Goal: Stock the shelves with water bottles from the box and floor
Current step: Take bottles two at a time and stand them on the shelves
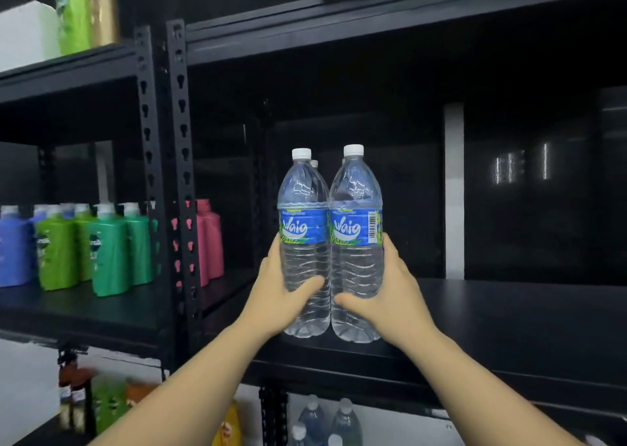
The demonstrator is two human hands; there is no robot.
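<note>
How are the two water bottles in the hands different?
The left bottle sits in the left hand; the right bottle in the right hand. The right bottle's label shows a barcode; the left bottle's doesn't. Both are clear, upright, white-capped, touching.

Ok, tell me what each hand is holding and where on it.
The left hand grips the left water bottle by its lower body, below the label. The right hand grips the right water bottle at the same height.

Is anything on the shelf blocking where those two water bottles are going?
Nothing visible does. The left hand and right hand hold two water bottles over the shelf, which looks bare behind and beside them.
</note>
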